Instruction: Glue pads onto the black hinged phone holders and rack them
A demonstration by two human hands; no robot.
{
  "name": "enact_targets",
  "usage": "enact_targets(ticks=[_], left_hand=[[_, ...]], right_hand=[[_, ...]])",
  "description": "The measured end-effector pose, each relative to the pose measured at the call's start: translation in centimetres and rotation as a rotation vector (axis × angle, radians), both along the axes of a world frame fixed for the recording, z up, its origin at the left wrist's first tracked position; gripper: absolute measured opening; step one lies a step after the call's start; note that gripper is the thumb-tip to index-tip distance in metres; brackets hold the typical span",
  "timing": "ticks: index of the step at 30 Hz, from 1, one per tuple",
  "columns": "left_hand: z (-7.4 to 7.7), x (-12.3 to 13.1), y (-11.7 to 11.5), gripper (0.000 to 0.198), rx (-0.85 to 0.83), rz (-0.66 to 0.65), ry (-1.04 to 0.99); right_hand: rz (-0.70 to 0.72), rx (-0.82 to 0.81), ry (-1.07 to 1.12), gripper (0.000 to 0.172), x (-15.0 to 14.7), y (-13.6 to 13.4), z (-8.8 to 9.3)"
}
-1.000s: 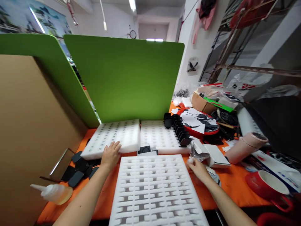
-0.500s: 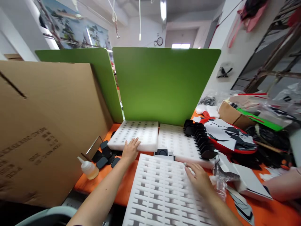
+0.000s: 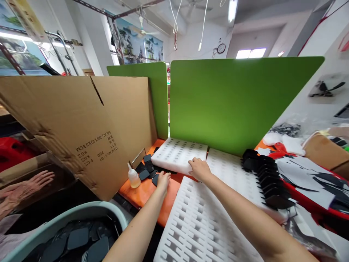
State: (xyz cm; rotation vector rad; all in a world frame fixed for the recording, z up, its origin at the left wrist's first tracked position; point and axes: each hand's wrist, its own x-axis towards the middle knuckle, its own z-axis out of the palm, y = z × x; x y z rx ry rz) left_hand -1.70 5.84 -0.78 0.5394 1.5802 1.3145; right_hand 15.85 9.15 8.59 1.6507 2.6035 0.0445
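My left hand [image 3: 163, 181] hovers over the orange tabletop beside several small black rounded-square pieces [image 3: 144, 174]. Its fingers are apart and hold nothing visible. My right hand [image 3: 200, 169] is at the front right corner of a thick white foam tray [image 3: 177, 157] with rows of small slots; its fingers lie on the edge and its thumb is lower down. Below my right forearm, a slotted white foam sheet [image 3: 188, 218] leans over the table's near edge. A second white foam tray [image 3: 225, 171] lies to the right, partly hidden by my arm.
A squeeze bottle [image 3: 134, 178] stands by a large cardboard carton [image 3: 122, 120]. Black pieces fill a pale green tub [image 3: 109, 208] at lower left. Another person's hand [image 3: 35, 183] is at far left. A row of black parts [image 3: 272, 182] stands at right; green panels [image 3: 231, 102] rise behind.
The view has turned left. My left hand has left the foam tray's front edge and moved toward me. My right hand has gone from the slotted sheet to that tray's corner.
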Motion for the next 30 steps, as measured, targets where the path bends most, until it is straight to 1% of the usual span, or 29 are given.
enact_targets(ticks=[1,3,5,7,10,12,15,18,20,22,24,26,28,30], left_hand=[[0.1,-0.2,0.5,0.035,-0.033,0.014,-0.093],[0.4,-0.5,1.5,0.034,-0.080,0.041,-0.256],[0.9,-0.2,2.5,0.036,-0.102,0.069,-0.391],[1.7,0.4,3.3,0.038,-0.099,0.088,-0.512],[3.4,1.6,4.2,0.041,-0.049,0.105,-0.672],[4.6,2.2,4.5,0.043,-0.005,0.118,-0.747],[5.9,2.8,4.0,0.040,0.011,0.124,-0.803],[6.5,3.4,3.0,0.037,0.004,0.094,-0.822],[6.6,4.1,2.1,0.036,0.004,0.050,-0.824],[6.8,5.0,1.3,0.034,0.006,-0.025,-0.820],[6.9,5.7,0.5,0.031,0.022,-0.136,-0.803],[6.8,6.1,0.0,0.028,0.051,-0.257,-0.751],[6.3,5.8,-0.5,0.022,0.073,-0.359,-0.645],[5.5,5.1,-0.6,0.021,0.096,-0.427,-0.495]], right_hand=[[-0.011,0.000,-0.016,0.040,-0.5,0.4,-0.2],[-0.027,0.005,-0.038,0.046,-0.9,1.0,-0.7],[-0.030,0.000,-0.064,0.047,-1.0,1.3,-0.9],[-0.017,-0.012,-0.079,0.046,-1.0,1.5,-0.5],[0.026,-0.016,-0.087,0.042,-1.2,1.5,0.8],[0.085,0.018,-0.089,0.037,-1.4,1.2,2.0],[0.186,0.103,-0.102,0.027,-1.7,0.2,3.7],[0.239,0.174,-0.110,0.024,-1.1,-1.2,4.9],[0.238,0.179,-0.103,0.025,0.1,-2.3,5.1],[0.199,0.157,-0.077,0.027,2.1,-3.4,4.7],[0.130,0.161,-0.021,0.032,4.8,-4.5,3.7],[0.059,0.209,0.050,0.036,7.7,-5.2,2.4],[0.016,0.279,0.114,0.036,10.4,-5.6,1.1],[-0.016,0.329,0.169,0.038,12.6,-5.7,0.2]])
